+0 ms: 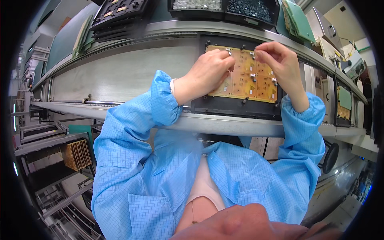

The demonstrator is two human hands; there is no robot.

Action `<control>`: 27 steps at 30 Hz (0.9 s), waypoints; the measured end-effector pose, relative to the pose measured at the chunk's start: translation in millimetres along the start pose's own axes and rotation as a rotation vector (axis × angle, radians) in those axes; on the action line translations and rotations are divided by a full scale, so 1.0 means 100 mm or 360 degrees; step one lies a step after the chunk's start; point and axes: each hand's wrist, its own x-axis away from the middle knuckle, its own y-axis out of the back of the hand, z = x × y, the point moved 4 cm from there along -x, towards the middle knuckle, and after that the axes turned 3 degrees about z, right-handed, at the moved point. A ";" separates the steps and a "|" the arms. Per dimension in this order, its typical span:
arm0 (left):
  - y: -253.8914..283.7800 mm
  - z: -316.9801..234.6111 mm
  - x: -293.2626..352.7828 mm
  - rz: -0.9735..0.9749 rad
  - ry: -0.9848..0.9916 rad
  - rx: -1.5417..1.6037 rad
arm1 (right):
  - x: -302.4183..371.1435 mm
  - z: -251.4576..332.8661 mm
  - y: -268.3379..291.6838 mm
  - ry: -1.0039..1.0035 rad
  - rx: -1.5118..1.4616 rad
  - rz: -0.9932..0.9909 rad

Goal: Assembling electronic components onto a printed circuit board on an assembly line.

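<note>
A yellow circuit board panel (244, 91) lies in a black carrier frame (262, 108) on the conveyor. Several small white-and-dark components stand on it, among them one near the middle (253, 76) and another by the right edge (274, 81). Over the panel's left part is my left hand (208, 74), its fingers curled together; whatever they hold is hidden. My right hand (282, 64) hovers at the upper right corner of the panel, thumb and forefinger pinched close to a component (252, 54). Anything within that pinch is too small to make out.
Metal conveyor rails (240, 122) run across in front of me. Beyond them are a bin of clear parts (196, 5), a bin of dark parts (249, 8), stacked black trays (116, 20) and green sheets (299, 22). At lower left, a rack holds several boards (77, 154).
</note>
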 end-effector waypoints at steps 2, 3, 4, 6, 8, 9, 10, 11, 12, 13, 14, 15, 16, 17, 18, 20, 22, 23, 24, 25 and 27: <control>0.03 -0.02 0.00 -0.0062 0.0006 -0.0028 | 0.07 -0.02 0.00 0.0024 -0.0105 -0.0010; 0.02 0.00 0.02 -0.0031 -0.0037 -0.0045 | 0.11 -0.04 0.00 -0.0041 -0.0110 0.0016; 0.04 0.02 0.02 -0.0047 -0.0029 -0.0067 | 0.15 -0.07 0.01 -0.0108 -0.0114 0.0041; 0.06 0.09 -0.06 0.0060 -0.0124 -0.0083 | 0.25 -0.08 0.03 -0.0150 -0.0107 0.0055; 0.24 0.37 -0.29 -0.0167 0.0021 -0.0294 | 0.34 -0.15 0.04 -0.0275 -0.0264 0.0061; 0.37 0.51 -0.44 -0.0322 -0.0020 -0.0409 | 0.39 -0.21 0.06 -0.0291 -0.0336 0.0089; 0.47 0.64 -0.57 -0.0509 0.0059 -0.0524 | 0.43 -0.24 0.06 -0.0291 -0.0324 0.0082; 0.57 0.75 -0.72 -0.0618 0.0015 -0.0774 | 0.46 -0.30 0.04 -0.0371 -0.0445 0.0097; 0.57 0.91 -0.84 -0.0624 0.0007 -0.0762 | 0.48 -0.35 0.03 -0.0452 -0.0567 0.0109; 0.55 1.11 -0.95 -0.0529 0.0112 -0.0874 | 0.47 -0.37 0.00 -0.0474 -0.0621 0.0134; 0.52 1.19 -1.04 -0.0419 0.0211 -0.0967 | 0.48 -0.38 -0.02 -0.0493 -0.0612 0.0124; 0.51 1.25 -1.08 -0.0410 0.0253 -0.1092 | 0.49 -0.38 -0.05 -0.0549 -0.0727 0.0137; 0.50 1.31 -1.12 -0.0401 0.0297 -0.1218 | 0.49 -0.37 -0.09 -0.0605 -0.0844 0.0151; 0.52 1.34 -1.18 -0.0467 0.0388 -0.1159 | 0.51 -0.37 -0.12 -0.0639 -0.0910 0.0175; 0.53 1.29 -1.09 -0.0748 0.0152 -0.1127 | 0.52 -0.39 -0.12 -0.0660 -0.0903 0.0159; 0.52 1.39 -1.26 -0.0241 0.0498 -0.1194 | 0.52 -0.42 -0.15 -0.0715 -0.1028 0.0236; 0.49 1.46 -1.27 -0.0246 0.0532 -0.1181 | 0.56 -0.44 -0.17 -0.0703 -0.1035 0.0224; 0.50 1.42 -1.26 -0.0386 0.0436 -0.1121 | 0.58 -0.47 -0.17 -0.0694 -0.1043 0.0218; 0.52 1.38 -1.24 -0.0524 0.0340 -0.1059 | 0.61 -0.49 -0.17 -0.0683 -0.1051 0.0212; 0.57 1.30 -1.13 -0.0810 -0.0049 -0.0625 | 0.63 -0.51 -0.16 -0.0688 -0.1053 0.0202; 0.58 1.32 -1.20 -0.0745 0.0081 -0.0626 | 0.62 -0.52 -0.18 -0.0622 -0.1014 0.0198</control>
